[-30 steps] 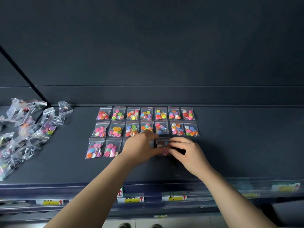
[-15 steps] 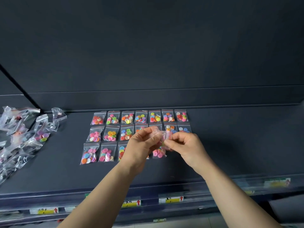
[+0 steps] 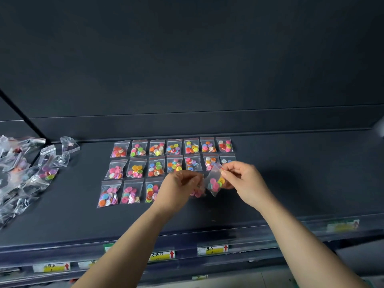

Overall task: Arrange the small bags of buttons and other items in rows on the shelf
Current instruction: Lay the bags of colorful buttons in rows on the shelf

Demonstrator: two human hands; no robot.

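Small clear bags of coloured buttons lie in rows on the dark shelf (image 3: 301, 183): a back row (image 3: 174, 146), a middle row (image 3: 135, 168) and a shorter front row (image 3: 131, 192). My right hand (image 3: 244, 185) pinches the top of one button bag (image 3: 215, 181) and holds it tilted just above the shelf, at the right end of the front row. My left hand (image 3: 177, 191) hovers just left of that bag with curled fingers that hold nothing I can see. It hides part of the front row, and a bag of pink buttons (image 3: 197, 192) lies under its fingertips.
A loose pile of unsorted clear bags (image 3: 25, 175) covers the shelf's far left. The shelf's back wall (image 3: 207, 123) rises right behind the back row. Price labels (image 3: 212, 250) run along the front edge. Bare shelf extends to the right of the rows.
Both hands rose from the shelf with a bag between them. Now they have parted: the bag stays in my right hand, and my left hand has let go and moved slightly left.
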